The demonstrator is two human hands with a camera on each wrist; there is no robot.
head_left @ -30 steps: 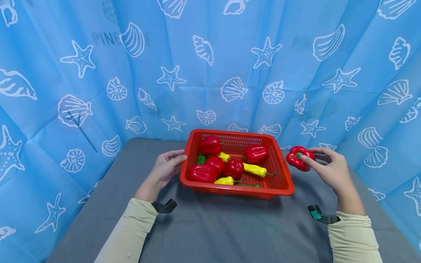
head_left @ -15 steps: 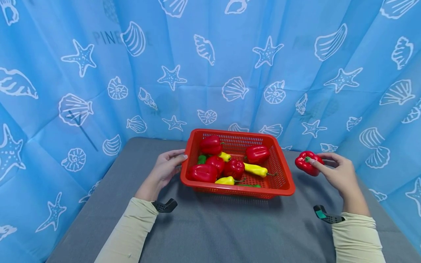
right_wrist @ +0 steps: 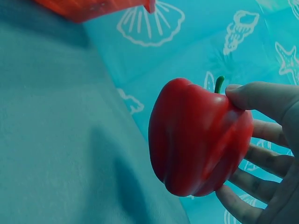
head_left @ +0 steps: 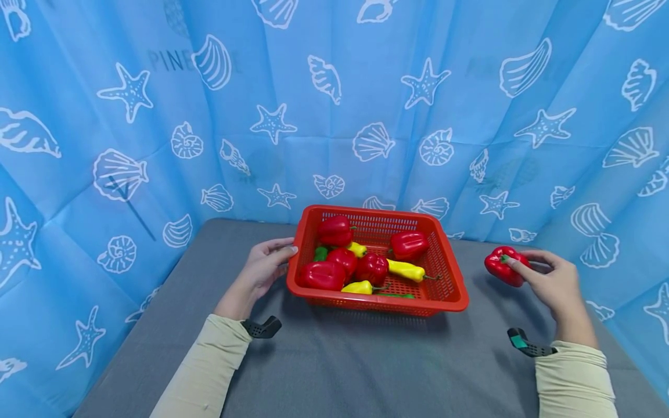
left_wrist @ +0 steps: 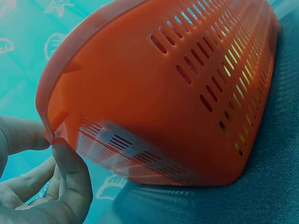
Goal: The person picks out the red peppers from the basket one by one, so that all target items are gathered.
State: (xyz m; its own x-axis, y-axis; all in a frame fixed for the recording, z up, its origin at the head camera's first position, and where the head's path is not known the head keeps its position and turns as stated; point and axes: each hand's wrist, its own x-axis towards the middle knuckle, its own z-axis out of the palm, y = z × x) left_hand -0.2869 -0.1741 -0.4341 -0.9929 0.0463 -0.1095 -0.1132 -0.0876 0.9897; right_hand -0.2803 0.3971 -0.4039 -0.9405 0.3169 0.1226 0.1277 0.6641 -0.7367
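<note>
My left hand [head_left: 265, 268] pinches the left rim of a red plastic basket [head_left: 377, 303] between thumb and fingers; the left wrist view shows this grip on the rim [left_wrist: 46, 107] up close. To the right of the basket, my right hand [head_left: 555, 284] holds a red bell pepper [head_left: 507, 266] by its stem end. In the right wrist view the thumb lies near the green stem of the pepper [right_wrist: 198, 140] and the fingers spread along its side. Inside the basket lie several red bell peppers [head_left: 322, 275], yellow peppers [head_left: 406, 270] and something green [head_left: 320, 253].
The basket stands on a table with a grey cloth [head_left: 334, 371]. Behind and at both sides hangs a blue curtain [head_left: 324, 145] with white shells and starfish. A dark strap mount [head_left: 263, 328] sits at the left wrist and another [head_left: 528, 343] at the right.
My right hand has carried the red bell pepper to the right and slightly down, farther from the basket. The left hand keeps its hold on the rim.
</note>
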